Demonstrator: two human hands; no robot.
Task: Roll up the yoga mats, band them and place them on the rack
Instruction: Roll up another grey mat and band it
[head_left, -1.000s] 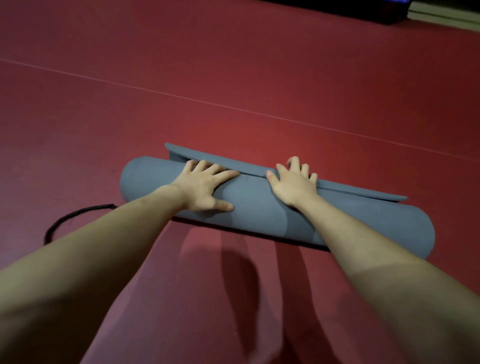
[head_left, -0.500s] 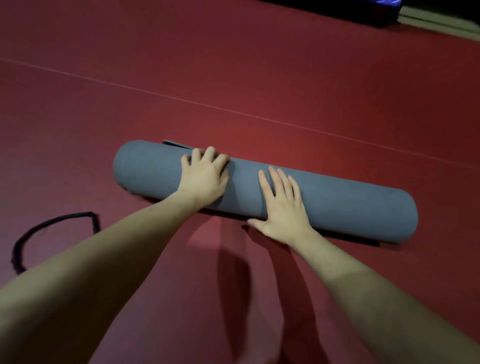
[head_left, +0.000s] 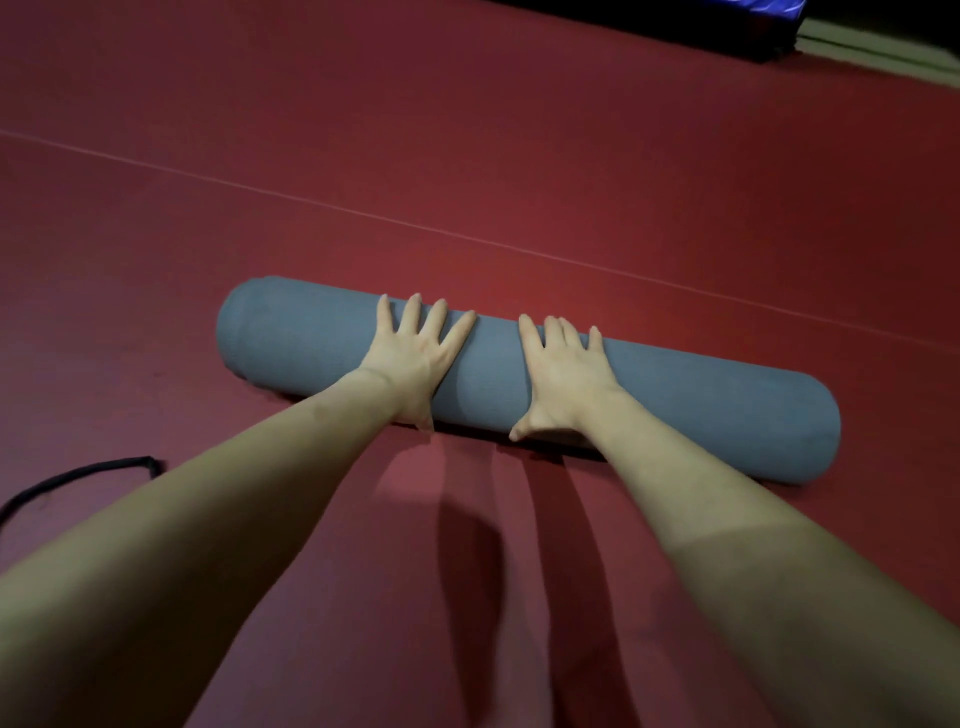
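Note:
A grey-blue yoga mat (head_left: 701, 410) lies fully rolled into a long cylinder across the red floor, slanting from upper left to lower right. My left hand (head_left: 415, 353) presses flat on top of the roll left of its middle, fingers spread. My right hand (head_left: 563, 374) lies flat on the roll just right of the middle, with its thumb down at the near side. Neither hand grips anything. A black band (head_left: 78, 475) lies loose on the floor to the near left, apart from the mat.
The red floor (head_left: 467, 130) spreads all around, with a thin pale line (head_left: 363, 213) crossing it beyond the mat. A dark blue padded object (head_left: 701, 21) sits at the far top right edge.
The mat's last loose flap has rolled under and away from me, closing the roll. Both hands slid back flat onto its top, and the black band now lies further off.

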